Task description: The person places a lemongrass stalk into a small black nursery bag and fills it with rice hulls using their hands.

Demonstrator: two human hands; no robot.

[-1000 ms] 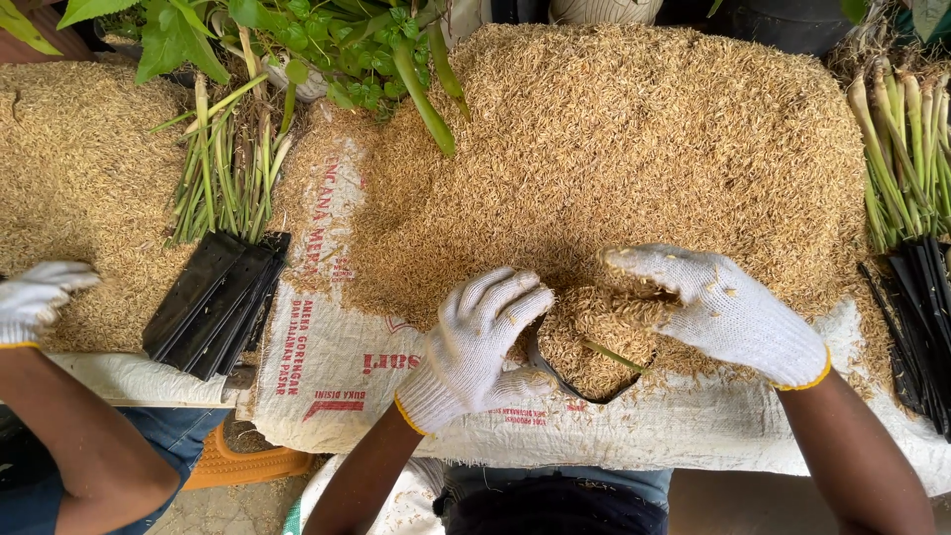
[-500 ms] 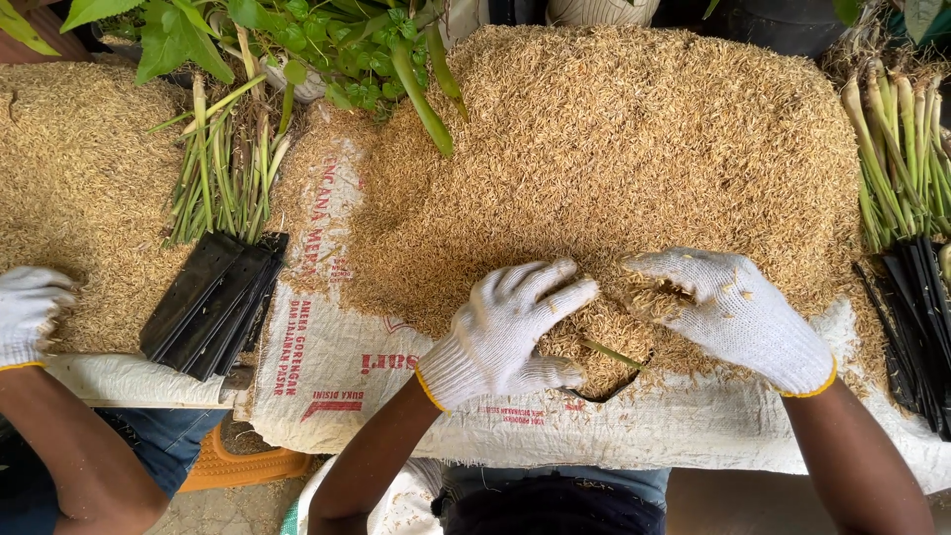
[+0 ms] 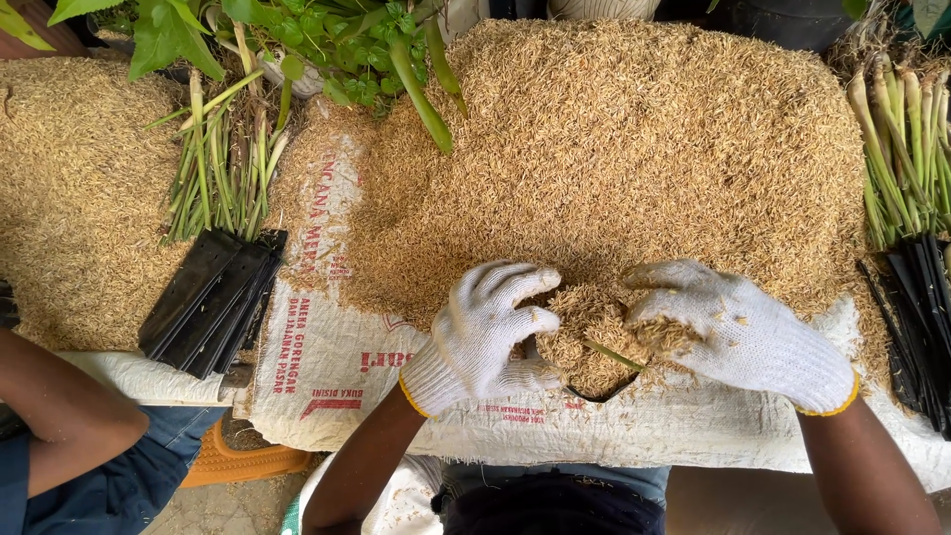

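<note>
Left hand: the left hand [image 3: 482, 337], in a white knit glove with a yellow cuff, sits at lower centre of the frame; its fingers [image 3: 515, 282] are curled loosely, slightly apart, resting on the left rim of the black planting bag [image 3: 594, 394]; the thumb lies along the bag's near edge

Right hand: the right hand [image 3: 745, 332], gloved the same way, lies just right of the bag; its fingers [image 3: 659, 277] are bent together in a scoop, cupped over a clump of rice husks above the bag's right side

Planting bag: small, black, open-topped, at lower centre between the two hands; heaped full of husks, with a thin green stalk [image 3: 612, 355] poking out of the fill

Husk pile: a broad mound of golden rice husks [image 3: 634, 139] fills the upper centre, spread on a white woven sack [image 3: 327, 367] that covers the bench

Left side: a stack of flat black bags [image 3: 213, 302] lies at left centre, just below a bundle of green stems [image 3: 213, 168]; a second husk heap [image 3: 69, 188] fills the upper left

Right edge: more green stems [image 3: 906, 149] above more flat black bags [image 3: 916, 317]

Other person: a bare forearm [image 3: 59, 406] shows at lower left
</note>
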